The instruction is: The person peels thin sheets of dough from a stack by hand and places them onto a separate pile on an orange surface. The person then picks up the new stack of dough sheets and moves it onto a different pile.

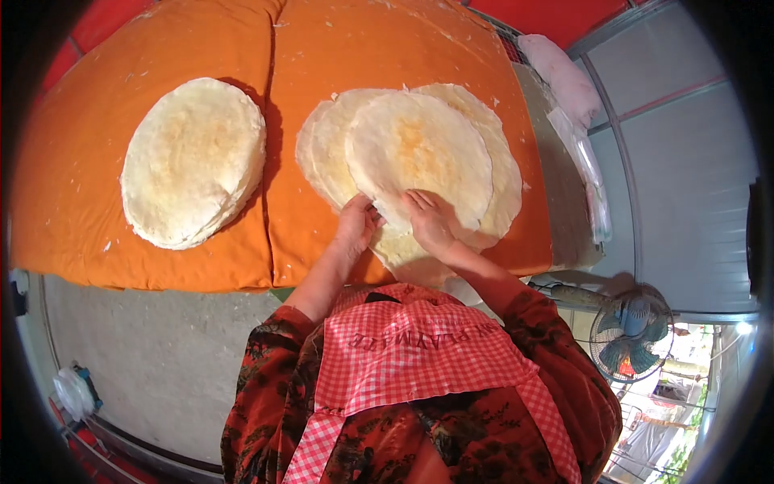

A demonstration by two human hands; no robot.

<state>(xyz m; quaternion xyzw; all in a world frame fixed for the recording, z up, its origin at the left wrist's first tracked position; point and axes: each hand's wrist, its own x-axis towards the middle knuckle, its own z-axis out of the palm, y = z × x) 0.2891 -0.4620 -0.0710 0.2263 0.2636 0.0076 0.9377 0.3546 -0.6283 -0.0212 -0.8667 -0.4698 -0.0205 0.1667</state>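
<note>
Several thin, pale round flatbreads lie overlapping in front of me, and the top flatbread (pixel 439 161) has a browned patch in its middle. At its near-left edge my left hand (pixel 355 223) is closed, with the rim between its fingers. My right hand (pixel 429 226) lies just beside it, fingers stretched flat over the near part of the same flatbread; its thumb is hidden. Under the top flatbread, others stick out at the left, right and near side. A thick, neat stack of flatbreads (pixel 193 161) stands farther left, touched by neither hand.
An orange cloth (pixel 314 48) with scattered crumbs covers the table. Along the right edge lie clear plastic bags (pixel 584 165) and a pink-white bundle (pixel 560 77). A fan (pixel 631 332) stands at the lower right. Grey floor (pixel 153 355) shows at the lower left.
</note>
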